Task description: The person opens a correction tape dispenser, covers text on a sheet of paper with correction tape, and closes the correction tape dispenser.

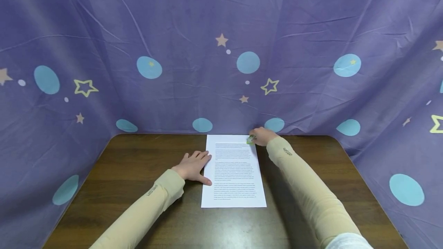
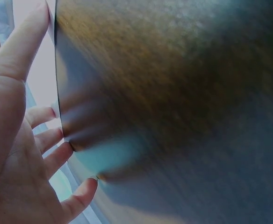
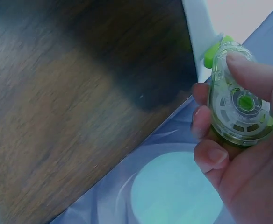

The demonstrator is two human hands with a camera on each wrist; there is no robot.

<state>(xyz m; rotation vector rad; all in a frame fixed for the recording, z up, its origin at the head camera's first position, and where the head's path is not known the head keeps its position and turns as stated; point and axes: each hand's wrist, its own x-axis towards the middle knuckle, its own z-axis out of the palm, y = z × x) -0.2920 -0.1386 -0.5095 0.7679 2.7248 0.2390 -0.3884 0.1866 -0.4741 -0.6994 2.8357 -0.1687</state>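
A white sheet of paper [image 1: 235, 172] covered with printed text lies on the wooden table. My left hand [image 1: 194, 166] rests at the sheet's left edge, fingers spread; the thumb and some fingertips touch the paper. In the left wrist view that hand [image 2: 29, 140] shows its palm side, with the fingers extended. At the sheet's upper right corner my right hand [image 1: 263, 136] holds a correction tape dispenser [image 3: 241, 102], clear with green parts, between the thumb and curled fingers. Its green tip [image 3: 212, 55] is at the paper; whether it touches cannot be told.
The dark brown wooden table [image 1: 145, 153] extends around the sheet on both sides and in front. A purple curtain [image 1: 194, 18] with stars and blue spots hangs right behind the table's far edge and along both sides.
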